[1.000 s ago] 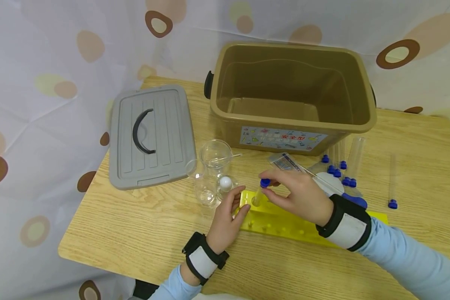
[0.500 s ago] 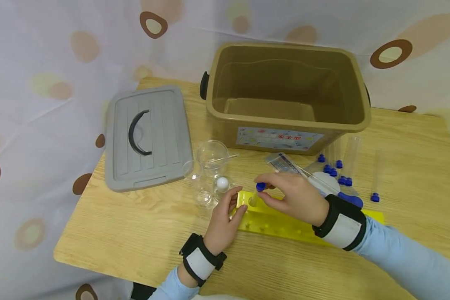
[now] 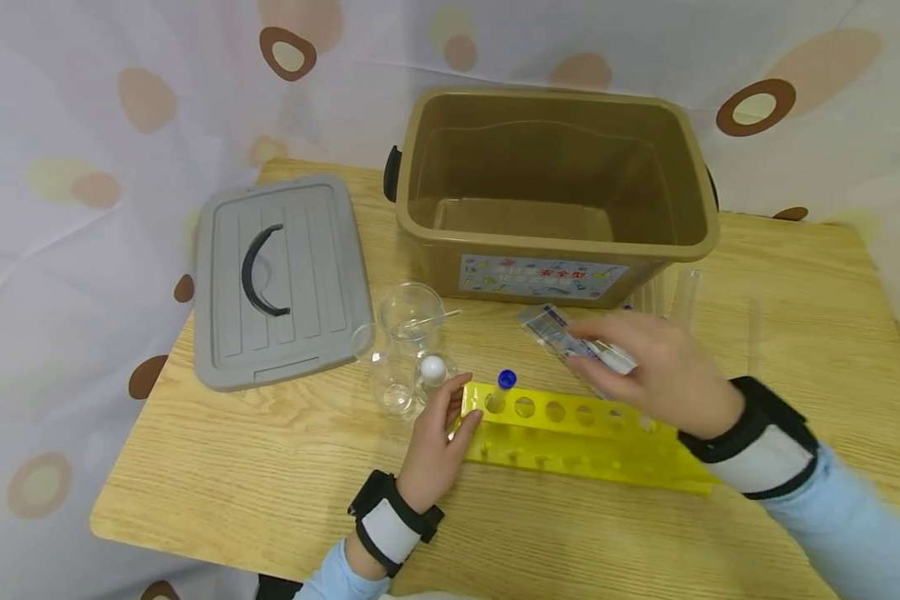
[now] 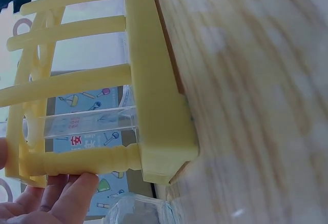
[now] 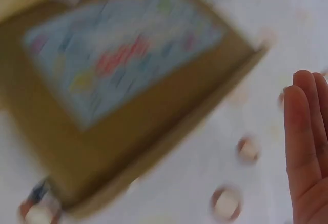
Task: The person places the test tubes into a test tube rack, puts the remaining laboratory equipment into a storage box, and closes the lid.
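My left hand (image 3: 433, 457) grips the left end of a yellow test tube rack (image 3: 570, 468). In the left wrist view, its fingers (image 4: 77, 196) bend against the rack's end post. A clear test tube (image 4: 87, 122) with a blue cap (image 3: 507, 380) stands in the leftmost hole, leaning slightly. My right hand (image 3: 663, 375), blurred in the head view, hangs above the rack's right half and a plastic packet (image 3: 546, 325). Its fingers (image 5: 300, 137) are straight in the right wrist view, and nothing shows in its grasp. It hides most of the things behind the rack.
A brown bin (image 3: 555, 229) stands at the back, its grey lid (image 3: 307, 275) lying to the left. A beaker (image 3: 411, 310), a flask (image 3: 393, 396) and a vessel topped by a white ball (image 3: 432, 369) crowd the rack's left end. More test tubes (image 3: 686, 298) lie at right.
My right hand has let go of the capped test tube, which stays in the rack's end hole, and has moved right. My left hand keeps its grip on the rack. The head view has shifted.
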A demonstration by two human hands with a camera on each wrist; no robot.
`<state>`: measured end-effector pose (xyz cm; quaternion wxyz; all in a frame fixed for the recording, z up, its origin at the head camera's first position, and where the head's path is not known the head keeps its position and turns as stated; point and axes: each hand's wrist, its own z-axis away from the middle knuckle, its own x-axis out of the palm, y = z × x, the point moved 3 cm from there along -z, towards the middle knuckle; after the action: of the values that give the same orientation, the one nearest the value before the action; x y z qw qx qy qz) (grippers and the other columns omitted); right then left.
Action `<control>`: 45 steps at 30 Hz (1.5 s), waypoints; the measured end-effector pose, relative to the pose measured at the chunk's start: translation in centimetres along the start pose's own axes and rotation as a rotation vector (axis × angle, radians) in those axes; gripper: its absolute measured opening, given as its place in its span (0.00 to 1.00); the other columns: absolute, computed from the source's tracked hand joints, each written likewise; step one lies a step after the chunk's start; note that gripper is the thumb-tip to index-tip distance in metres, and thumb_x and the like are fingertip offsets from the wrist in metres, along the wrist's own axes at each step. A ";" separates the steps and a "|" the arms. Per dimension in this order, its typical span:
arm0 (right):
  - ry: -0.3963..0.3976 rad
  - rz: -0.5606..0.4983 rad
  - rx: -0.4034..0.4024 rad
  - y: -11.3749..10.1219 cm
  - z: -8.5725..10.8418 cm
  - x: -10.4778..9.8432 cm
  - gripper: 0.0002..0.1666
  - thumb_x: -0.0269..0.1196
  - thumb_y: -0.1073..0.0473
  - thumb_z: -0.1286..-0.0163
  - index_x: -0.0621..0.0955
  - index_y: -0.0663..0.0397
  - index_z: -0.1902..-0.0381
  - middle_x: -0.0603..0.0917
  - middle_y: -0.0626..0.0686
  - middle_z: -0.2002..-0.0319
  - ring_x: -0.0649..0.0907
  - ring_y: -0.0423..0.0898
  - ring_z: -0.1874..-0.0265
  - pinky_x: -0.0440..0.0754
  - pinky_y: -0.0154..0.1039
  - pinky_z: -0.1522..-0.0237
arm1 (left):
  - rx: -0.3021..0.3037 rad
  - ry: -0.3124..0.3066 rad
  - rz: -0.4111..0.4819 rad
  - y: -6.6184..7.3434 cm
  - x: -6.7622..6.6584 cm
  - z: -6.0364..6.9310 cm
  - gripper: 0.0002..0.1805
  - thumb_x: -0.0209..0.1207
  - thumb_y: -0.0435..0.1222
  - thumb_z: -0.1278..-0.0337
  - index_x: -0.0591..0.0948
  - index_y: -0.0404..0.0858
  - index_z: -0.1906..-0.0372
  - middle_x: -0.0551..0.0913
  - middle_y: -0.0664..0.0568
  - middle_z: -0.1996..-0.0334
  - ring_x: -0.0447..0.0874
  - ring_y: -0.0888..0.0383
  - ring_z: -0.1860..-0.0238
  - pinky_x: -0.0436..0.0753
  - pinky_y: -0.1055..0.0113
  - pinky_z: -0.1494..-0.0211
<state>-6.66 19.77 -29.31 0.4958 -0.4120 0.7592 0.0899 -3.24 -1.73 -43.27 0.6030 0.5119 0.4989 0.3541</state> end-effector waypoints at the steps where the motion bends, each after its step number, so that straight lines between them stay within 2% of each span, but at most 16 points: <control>1: 0.031 0.048 0.040 1.1 0.6 -1.3 0.32 0.47 0.39 0.29 0.82 0.63 0.62 0.86 0.56 0.69 0.83 0.48 0.73 0.79 0.33 0.69 | -0.003 -0.001 -0.002 0.0 0.0 0.0 0.23 0.50 0.36 0.33 0.65 0.33 0.36 0.70 0.36 0.40 0.71 0.44 0.40 0.72 0.53 0.37; 2: 0.041 0.097 0.107 2.4 1.3 -2.6 0.28 0.51 0.43 0.29 0.82 0.64 0.62 0.86 0.57 0.68 0.82 0.49 0.73 0.79 0.33 0.70 | -0.003 -0.002 -0.004 0.0 0.0 0.0 0.23 0.50 0.36 0.33 0.65 0.32 0.36 0.70 0.36 0.40 0.71 0.44 0.40 0.72 0.53 0.37; 4: -0.017 0.199 0.283 5.5 3.4 -4.8 0.19 0.55 0.52 0.30 0.81 0.66 0.60 0.85 0.62 0.66 0.82 0.54 0.71 0.79 0.38 0.69 | -0.006 -0.007 -0.008 0.0 0.0 0.0 0.23 0.50 0.36 0.33 0.65 0.32 0.36 0.70 0.35 0.39 0.71 0.43 0.40 0.72 0.52 0.37; 6: -0.133 0.311 0.450 9.0 5.9 -6.1 0.12 0.58 0.63 0.34 0.80 0.67 0.58 0.83 0.66 0.63 0.80 0.57 0.72 0.77 0.43 0.73 | -0.012 -0.013 -0.014 -0.1 -0.1 0.0 0.24 0.50 0.36 0.32 0.64 0.32 0.36 0.69 0.35 0.39 0.70 0.43 0.39 0.72 0.52 0.37; 8: -0.257 0.384 0.541 12.1 8.7 -6.4 0.13 0.58 0.72 0.41 0.79 0.67 0.56 0.81 0.69 0.61 0.77 0.55 0.78 0.74 0.46 0.80 | -0.022 -0.009 -0.019 -0.1 -0.3 0.1 0.24 0.50 0.37 0.32 0.64 0.32 0.36 0.69 0.35 0.39 0.70 0.43 0.39 0.72 0.51 0.36; 10: -0.351 0.411 0.548 14.6 11.4 -5.8 0.17 0.57 0.75 0.44 0.79 0.67 0.54 0.79 0.71 0.58 0.73 0.51 0.83 0.68 0.40 0.84 | -0.036 0.005 -0.030 -0.2 -0.7 0.3 0.23 0.50 0.36 0.32 0.65 0.33 0.36 0.70 0.36 0.39 0.70 0.43 0.38 0.71 0.51 0.36; 13: -0.479 0.376 0.522 16.6 14.8 -3.9 0.27 0.57 0.79 0.50 0.76 0.65 0.49 0.73 0.73 0.51 0.76 0.54 0.81 0.64 0.34 0.87 | -0.047 0.030 -0.041 -0.3 -1.3 0.5 0.23 0.50 0.35 0.33 0.65 0.33 0.36 0.71 0.38 0.41 0.70 0.43 0.39 0.72 0.51 0.36; 16: -0.570 0.315 0.479 16.8 17.2 -1.9 0.32 0.62 0.79 0.52 0.74 0.62 0.46 0.67 0.74 0.46 0.80 0.64 0.68 0.75 0.36 0.82 | -0.044 0.035 -0.047 -0.3 -1.5 0.7 0.23 0.51 0.34 0.33 0.65 0.34 0.36 0.72 0.38 0.43 0.70 0.44 0.39 0.72 0.51 0.37; 18: -0.582 0.291 0.447 16.6 18.1 -0.8 0.32 0.66 0.77 0.52 0.76 0.60 0.47 0.67 0.74 0.45 0.79 0.68 0.61 0.82 0.45 0.75 | -0.041 0.028 -0.043 -0.3 -1.4 0.6 0.23 0.50 0.35 0.33 0.65 0.33 0.36 0.72 0.38 0.42 0.70 0.43 0.38 0.72 0.51 0.36; 22: -0.529 0.313 0.403 15.7 18.9 0.1 0.23 0.71 0.72 0.55 0.83 0.59 0.56 0.72 0.71 0.48 0.80 0.66 0.59 0.81 0.57 0.63 | -0.039 0.007 -0.028 -0.2 -0.8 0.3 0.24 0.50 0.37 0.32 0.65 0.33 0.36 0.70 0.37 0.39 0.69 0.43 0.38 0.71 0.51 0.36; 26: -0.498 0.336 0.421 15.3 19.4 -0.2 0.18 0.71 0.72 0.56 0.84 0.63 0.62 0.76 0.70 0.51 0.81 0.65 0.60 0.80 0.59 0.60 | -0.038 -0.012 -0.024 0.0 -0.3 0.1 0.24 0.50 0.38 0.32 0.64 0.33 0.35 0.69 0.36 0.39 0.70 0.43 0.39 0.72 0.52 0.36; 30: -0.460 0.351 0.425 15.2 19.7 -0.7 0.19 0.71 0.71 0.55 0.84 0.63 0.61 0.77 0.69 0.52 0.80 0.66 0.59 0.80 0.59 0.60 | -0.038 -0.015 -0.025 0.1 -0.1 0.1 0.24 0.50 0.37 0.32 0.64 0.34 0.36 0.70 0.36 0.39 0.70 0.43 0.38 0.72 0.52 0.37; 34: -0.296 0.398 0.426 14.9 19.5 -2.0 0.20 0.70 0.73 0.53 0.82 0.64 0.59 0.79 0.68 0.55 0.81 0.65 0.61 0.79 0.59 0.63 | -0.029 -0.016 -0.021 0.2 0.0 0.1 0.24 0.50 0.38 0.32 0.64 0.34 0.36 0.70 0.36 0.39 0.69 0.43 0.38 0.72 0.51 0.37; 38: -0.078 0.452 0.463 14.3 18.5 -3.9 0.14 0.61 0.60 0.35 0.81 0.66 0.57 0.83 0.67 0.60 0.82 0.64 0.66 0.79 0.58 0.67 | -0.021 -0.014 -0.024 0.2 0.0 0.0 0.24 0.50 0.38 0.32 0.65 0.33 0.36 0.70 0.36 0.39 0.69 0.43 0.38 0.72 0.51 0.36; 42: 0.073 0.436 0.601 13.4 17.3 -5.8 0.18 0.57 0.56 0.31 0.80 0.68 0.55 0.83 0.70 0.62 0.81 0.64 0.70 0.76 0.29 0.71 | -0.022 -0.018 -0.026 0.2 0.0 0.1 0.24 0.49 0.37 0.32 0.64 0.32 0.36 0.70 0.36 0.39 0.70 0.43 0.39 0.72 0.50 0.37; 45: 0.197 0.355 0.705 12.6 16.4 -7.0 0.15 0.62 0.66 0.39 0.79 0.71 0.55 0.82 0.71 0.61 0.82 0.36 0.69 0.57 0.12 0.68 | -0.019 -0.019 -0.029 0.3 0.0 0.1 0.23 0.49 0.37 0.32 0.64 0.32 0.36 0.70 0.35 0.40 0.70 0.43 0.39 0.72 0.50 0.37</control>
<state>-3.32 40.54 -35.04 0.5081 -0.0861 0.8468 -0.1317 -3.15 -1.66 -42.95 0.6174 0.5025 0.4971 0.3452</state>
